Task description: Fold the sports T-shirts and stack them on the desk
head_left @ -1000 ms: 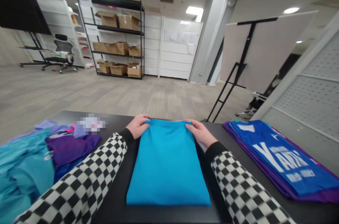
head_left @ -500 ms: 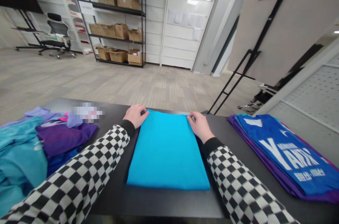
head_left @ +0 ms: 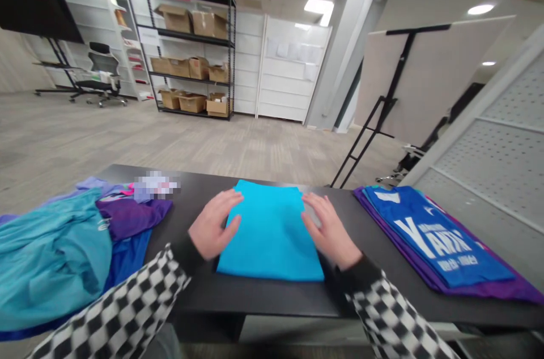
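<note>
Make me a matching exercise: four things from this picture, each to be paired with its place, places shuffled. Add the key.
1. Folded bright-blue cloth
2. Cardboard boxes
3. Blue shirt with white lettering
4. Rumpled clothes

A. On the black rack
B. Heaped at the left of the table
C. Between the left hand and the right hand
D. Atop the stack at the table's right

Pairs: 1-C, 2-A, 3-D, 4-B

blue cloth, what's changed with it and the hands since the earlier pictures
The left hand and right hand have let go of the far corners of the blue cloth and drawn back toward the person, now open at its sides. It still lies folded; the loose clothes and folded stack stayed put.
</note>
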Demonstrator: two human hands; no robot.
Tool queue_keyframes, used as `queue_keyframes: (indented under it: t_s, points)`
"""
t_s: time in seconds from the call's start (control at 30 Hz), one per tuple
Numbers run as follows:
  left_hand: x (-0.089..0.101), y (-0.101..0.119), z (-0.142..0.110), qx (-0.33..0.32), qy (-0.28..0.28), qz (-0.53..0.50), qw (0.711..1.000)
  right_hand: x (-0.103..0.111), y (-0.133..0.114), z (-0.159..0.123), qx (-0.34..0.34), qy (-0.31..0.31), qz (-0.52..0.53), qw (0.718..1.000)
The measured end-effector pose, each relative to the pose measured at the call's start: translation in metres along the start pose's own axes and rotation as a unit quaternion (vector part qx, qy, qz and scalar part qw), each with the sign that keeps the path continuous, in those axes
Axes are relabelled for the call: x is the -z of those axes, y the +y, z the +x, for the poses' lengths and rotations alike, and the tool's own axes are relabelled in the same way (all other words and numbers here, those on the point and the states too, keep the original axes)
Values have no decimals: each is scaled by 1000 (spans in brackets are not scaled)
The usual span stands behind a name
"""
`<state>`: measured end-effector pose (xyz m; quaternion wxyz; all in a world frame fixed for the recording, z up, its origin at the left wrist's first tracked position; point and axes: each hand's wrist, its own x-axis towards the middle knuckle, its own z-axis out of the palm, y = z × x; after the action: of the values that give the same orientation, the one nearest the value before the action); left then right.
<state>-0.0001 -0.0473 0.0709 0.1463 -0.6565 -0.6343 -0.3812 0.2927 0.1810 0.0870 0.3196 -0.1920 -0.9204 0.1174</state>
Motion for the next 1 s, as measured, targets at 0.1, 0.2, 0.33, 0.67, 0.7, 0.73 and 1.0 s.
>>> queue_keyframes:
  t_s: [0.1,0.2,0.33,0.67,0.7,0.73,1.0]
  points:
    - [13,50,-60,-107,-104,45,988,23,-42,-66,80,-162,-11,984]
    - [13,76,-99,-71,-196,122,970,23,-63,-111,77,-274,-43,958]
    - [15,76,-114,-61,-202,178,961,12,-64,-129,56,-277,-83,956]
    - [31,59,-137,-141,-138,160,967,22,-64,-159,62,-195,-129,970]
    - [33,58,-140,-144,-134,151,969,24,-65,-162,67,-190,-127,971]
    - [34,57,-142,-149,-132,138,970,27,-66,-165,70,-184,-122,973]
    - [45,38,-140,-188,-125,59,972,37,-70,-168,79,-108,-80,988]
